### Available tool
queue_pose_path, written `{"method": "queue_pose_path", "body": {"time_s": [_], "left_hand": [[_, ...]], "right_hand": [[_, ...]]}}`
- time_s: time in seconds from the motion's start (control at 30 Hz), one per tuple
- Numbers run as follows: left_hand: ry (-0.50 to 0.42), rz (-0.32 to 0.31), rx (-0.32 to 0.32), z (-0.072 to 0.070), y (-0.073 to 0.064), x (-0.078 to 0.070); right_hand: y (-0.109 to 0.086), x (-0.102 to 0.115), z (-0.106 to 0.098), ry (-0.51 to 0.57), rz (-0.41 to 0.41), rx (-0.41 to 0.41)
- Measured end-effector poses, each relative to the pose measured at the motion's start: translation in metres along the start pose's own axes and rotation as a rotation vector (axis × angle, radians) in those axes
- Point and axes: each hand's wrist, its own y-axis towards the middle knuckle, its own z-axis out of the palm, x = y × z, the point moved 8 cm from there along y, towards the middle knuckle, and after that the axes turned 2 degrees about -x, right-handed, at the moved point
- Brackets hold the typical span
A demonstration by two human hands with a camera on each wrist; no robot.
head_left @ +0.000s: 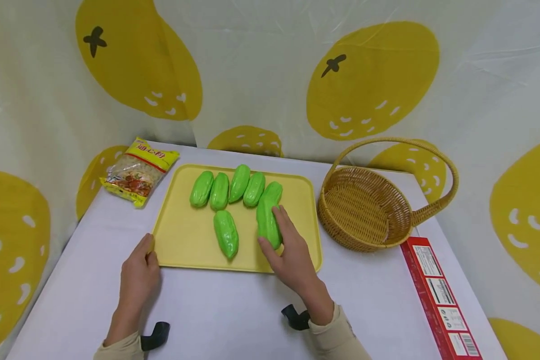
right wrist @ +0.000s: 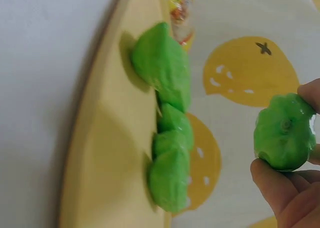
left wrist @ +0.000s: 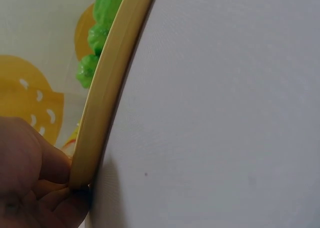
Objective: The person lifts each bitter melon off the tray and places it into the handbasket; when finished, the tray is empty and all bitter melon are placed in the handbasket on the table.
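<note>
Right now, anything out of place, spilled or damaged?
Mildly odd: one glossy green elongated vegetable lies slanted by itself on the yellow rectangular tray, on the person's side of the row of similar green vegetables. No spill or obvious damage shows.

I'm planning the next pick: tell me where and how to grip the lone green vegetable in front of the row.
The vegetable is probably best pinched across its middle, from above: it is long and rounded, lies on the tray, and has bare space along both long sides.
</note>
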Motion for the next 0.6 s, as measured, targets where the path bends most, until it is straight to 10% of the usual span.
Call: {"method": "queue_pose_path", "body": {"time_s": [0.6], "left_hand": [[0.006,0.006,-0.009,0.001,0.0,0.0]], "right_hand": [[0.004,-0.034,-0.083,0.045,0.048,-0.271]]}}
